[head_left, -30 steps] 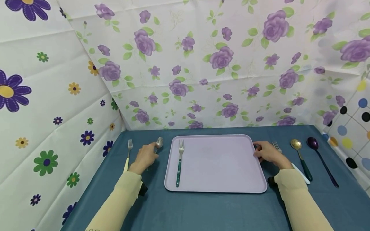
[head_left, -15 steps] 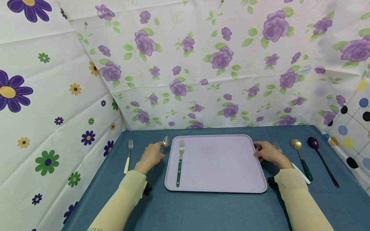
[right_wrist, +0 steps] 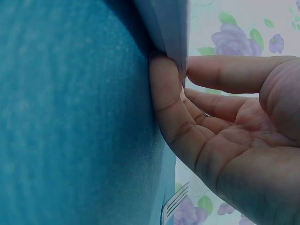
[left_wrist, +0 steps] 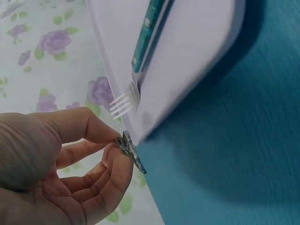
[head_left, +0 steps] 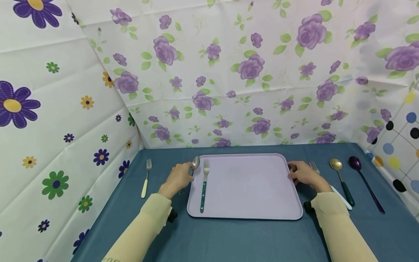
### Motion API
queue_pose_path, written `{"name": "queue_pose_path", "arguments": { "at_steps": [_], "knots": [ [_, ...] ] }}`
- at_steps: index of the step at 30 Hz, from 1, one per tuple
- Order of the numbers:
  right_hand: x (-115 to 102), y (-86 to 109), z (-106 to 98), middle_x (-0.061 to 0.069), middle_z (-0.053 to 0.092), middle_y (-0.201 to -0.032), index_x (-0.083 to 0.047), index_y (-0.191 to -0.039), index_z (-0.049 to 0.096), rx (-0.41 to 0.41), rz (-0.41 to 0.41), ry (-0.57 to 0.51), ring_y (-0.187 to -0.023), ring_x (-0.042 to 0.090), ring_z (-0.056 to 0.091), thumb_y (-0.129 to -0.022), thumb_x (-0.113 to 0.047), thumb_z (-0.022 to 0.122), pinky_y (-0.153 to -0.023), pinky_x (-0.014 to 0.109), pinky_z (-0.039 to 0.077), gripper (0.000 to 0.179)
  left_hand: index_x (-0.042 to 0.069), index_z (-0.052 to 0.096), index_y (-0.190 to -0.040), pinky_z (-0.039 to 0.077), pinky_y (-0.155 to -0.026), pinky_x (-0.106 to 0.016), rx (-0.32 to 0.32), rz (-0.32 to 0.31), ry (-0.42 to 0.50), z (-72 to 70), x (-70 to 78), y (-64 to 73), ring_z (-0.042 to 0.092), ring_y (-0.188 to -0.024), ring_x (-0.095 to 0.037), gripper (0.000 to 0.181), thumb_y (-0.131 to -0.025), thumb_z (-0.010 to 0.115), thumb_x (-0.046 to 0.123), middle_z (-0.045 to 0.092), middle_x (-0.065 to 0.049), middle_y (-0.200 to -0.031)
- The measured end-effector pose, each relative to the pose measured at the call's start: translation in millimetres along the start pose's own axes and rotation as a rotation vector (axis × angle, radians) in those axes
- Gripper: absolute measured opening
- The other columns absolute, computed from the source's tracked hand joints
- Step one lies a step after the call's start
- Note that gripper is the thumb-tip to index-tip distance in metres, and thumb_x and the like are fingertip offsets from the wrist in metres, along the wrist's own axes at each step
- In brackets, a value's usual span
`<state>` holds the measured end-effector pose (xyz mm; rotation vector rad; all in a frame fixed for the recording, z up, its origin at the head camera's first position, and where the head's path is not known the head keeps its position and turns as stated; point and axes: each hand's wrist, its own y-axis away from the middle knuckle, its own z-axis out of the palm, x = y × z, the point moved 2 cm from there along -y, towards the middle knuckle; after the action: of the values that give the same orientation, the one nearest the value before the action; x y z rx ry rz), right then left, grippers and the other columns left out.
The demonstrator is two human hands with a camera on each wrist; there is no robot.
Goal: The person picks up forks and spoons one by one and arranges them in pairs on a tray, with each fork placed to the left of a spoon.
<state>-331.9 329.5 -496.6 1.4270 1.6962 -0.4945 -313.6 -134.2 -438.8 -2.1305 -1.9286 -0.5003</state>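
Silver spoon [head_left: 196,162] is sitting pinched in my left hand [head_left: 178,177] beside the tray [head_left: 248,185] at ten o'clock, my right hand [head_left: 305,171] is gripping its rim at two, and I'm reckoning a level hold, clear of the green-handled fork [head_left: 203,191], is serving best.

In the head view, the left hand [head_left: 178,177] hides much of the handle of the silver spoon [head_left: 196,162]; the right hand [head_left: 305,172] and wrist cover the middle of the white-handled fork [head_left: 314,167]; lettering on the left sleeve [head_left: 141,225] is cut by the bottom edge, unreadable; in the left wrist view, the top edge crops the lavender tray [left_wrist: 192,42] and green-handled fork [left_wrist: 145,40].
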Motion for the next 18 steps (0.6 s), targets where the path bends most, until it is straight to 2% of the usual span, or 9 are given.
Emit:
{"name": "queue_pose_path", "arguments": {
  "at_steps": [5,9,16,18],
  "knots": [
    [0.0,0.8,-0.6,0.018,0.058,-0.093,0.025,-0.149,0.028,0.002,-0.002,-0.002,-0.078,0.025,0.065,-0.097,0.005,0.06,-0.067,0.039,0.061,0.064,0.005,0.07,-0.129,0.046,-0.055,-0.03,-0.011,0.027,0.002,2.5,8.9,2.3,0.056,-0.064,-0.019,0.038,-0.091,0.075,0.001,0.067,-0.008,-0.089],
    [-0.3,1.0,-0.1,0.018,0.059,-0.093,0.025,-0.149,0.028,0.001,-0.01,-0.007,-0.078,0.025,0.065,-0.097,0.004,0.06,-0.067,0.04,0.061,0.064,0.003,0.07,-0.128,0.046,-0.054,-0.029,-0.02,0.059,0.016,5.0,15.3,5.3,0.056,-0.063,-0.018,0.038,-0.091,0.074,0.0,0.067,-0.009,-0.088],
    [0.3,0.9,0.0,0.016,0.058,-0.092,0.024,-0.149,0.029,0.01,-0.007,-0.016,-0.077,0.024,0.064,-0.097,0.004,0.061,-0.067,0.039,0.061,0.064,0.004,0.069,-0.131,0.036,-0.048,-0.028,-0.061,0.07,0.024,13.0,22.8,8.3,0.044,-0.054,-0.015,0.038,-0.093,0.071,0.0,0.061,-0.009,-0.07],
    [0.7,0.8,-0.2,0.016,0.058,-0.091,0.024,-0.149,0.029,0.009,-0.005,-0.013,-0.077,0.024,0.064,-0.097,0.004,0.061,-0.067,0.039,0.061,0.064,0.004,0.069,-0.132,0.036,-0.049,-0.028,-0.07,0.08,0.024,14.7,25.4,9.2,0.043,-0.054,-0.015,0.038,-0.094,0.071,0.0,0.066,-0.012,-0.076]
  ]
}}
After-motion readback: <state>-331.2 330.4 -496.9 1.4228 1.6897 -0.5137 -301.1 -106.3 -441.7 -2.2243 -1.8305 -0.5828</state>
